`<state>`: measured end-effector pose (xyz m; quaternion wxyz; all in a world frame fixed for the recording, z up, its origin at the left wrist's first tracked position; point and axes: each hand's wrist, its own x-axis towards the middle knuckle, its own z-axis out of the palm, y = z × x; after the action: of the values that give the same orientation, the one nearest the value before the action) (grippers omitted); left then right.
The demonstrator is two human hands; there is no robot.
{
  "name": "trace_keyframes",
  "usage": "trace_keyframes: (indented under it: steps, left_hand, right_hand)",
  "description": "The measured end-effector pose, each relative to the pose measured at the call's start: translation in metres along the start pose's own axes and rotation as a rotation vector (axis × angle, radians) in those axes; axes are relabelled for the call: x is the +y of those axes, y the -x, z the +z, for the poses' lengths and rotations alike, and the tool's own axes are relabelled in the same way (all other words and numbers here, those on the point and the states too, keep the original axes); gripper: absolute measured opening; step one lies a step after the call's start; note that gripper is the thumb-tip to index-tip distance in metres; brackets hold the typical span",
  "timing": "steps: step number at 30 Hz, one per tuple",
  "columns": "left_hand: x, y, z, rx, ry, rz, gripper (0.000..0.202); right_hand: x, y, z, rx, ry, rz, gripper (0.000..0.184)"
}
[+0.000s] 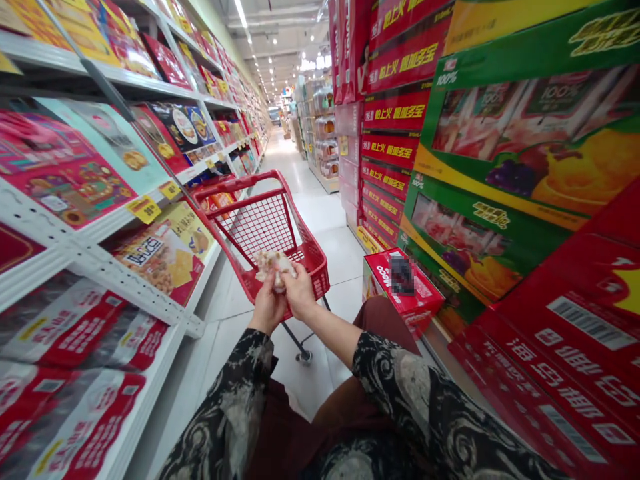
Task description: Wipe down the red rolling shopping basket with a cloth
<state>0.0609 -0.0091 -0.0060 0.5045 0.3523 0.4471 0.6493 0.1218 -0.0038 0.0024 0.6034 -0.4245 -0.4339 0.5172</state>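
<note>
Both of my hands meet in front of the red shopping cart (pixel 320 257), holding a small crumpled cream-white bundle with brownish specks (pixel 269 261). What the bundle is made of I cannot make out. My left hand (pixel 269 308) grips it from below and the left, fingers closed. On the other side my right hand (pixel 300 291) pinches its right part, with the fingertips partly hidden. The bundle appears just above the near rim of the cart, whose white mesh panel stands behind it.
Left, a white shelf (pixel 105 233) carries boxed snacks and yellow price tags (pixel 144 209). On the right rise stacked red drink cartons (pixel 393 147) and green fruit-juice cartons (pixel 500 193). A red box (pixel 400 283) stands on the floor by my right knee. The tiled aisle (pixel 285 157) runs ahead.
</note>
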Motion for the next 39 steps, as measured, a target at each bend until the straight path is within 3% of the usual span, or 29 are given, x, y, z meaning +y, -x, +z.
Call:
trace_keyframes:
  steps: [2,4,7,9,11,14,17,21,25,30,32,35,39]
  left_hand:
    - [0.002,-0.003,-0.001,0.02,0.002,0.044,0.037]
    - [0.006,-0.006,-0.008,0.115,-0.114,0.144,0.039]
    - [0.016,-0.009,-0.023,0.314,-0.515,0.315,0.041]
    - [0.019,-0.008,-0.032,0.355,-0.868,0.447,0.037]
    - [0.014,-0.003,-0.035,0.271,-1.183,0.534,0.036]
    - [-0.006,0.011,-0.02,0.048,-1.521,0.549,0.042]
    - [-0.02,0.024,0.002,-0.008,-1.701,0.549,0.047]
    - [-0.018,0.032,0.01,-0.07,-1.775,0.546,0.041]
    - [-0.008,0.033,-0.015,-0.097,-1.805,0.599,0.039]
    - [-0.01,0.028,-0.046,0.045,-1.706,0.644,0.037]
    - [-0.017,0.025,-0.044,0.08,-1.606,0.67,0.038]
    - [-0.031,0.023,-0.025,0.043,-1.507,0.713,0.037]
    - [-0.043,0.021,-0.011,-0.009,-1.524,0.721,0.036]
  right_hand:
    - [0.002,0.003,-0.002,-0.056,0.169,-0.026,0.025]
    - [0.004,0.004,-0.01,-0.133,0.388,-0.103,0.023]
    - [0.008,0.002,-0.035,-0.197,0.674,-0.289,0.029]
    - [0.012,-0.001,-0.054,-0.169,0.858,-0.389,0.035]
    - [0.017,-0.003,-0.07,-0.16,0.999,-0.424,0.04]
    - [0.026,-0.003,-0.082,-0.229,1.102,-0.444,0.046]
    - [0.033,-0.002,-0.083,-0.263,1.118,-0.457,0.045]
    - [0.034,-0.003,-0.084,-0.255,1.123,-0.46,0.047]
    - [0.026,-0.008,-0.094,-0.29,1.185,-0.5,0.05]
    - [0.022,-0.007,-0.1,-0.353,1.223,-0.511,0.048]
    - [0.022,-0.003,-0.096,-0.372,1.227,-0.513,0.049]
    - [0.022,0.001,-0.088,-0.36,1.241,-0.496,0.048]
    - [0.021,-0.001,-0.086,-0.369,1.249,-0.504,0.043]
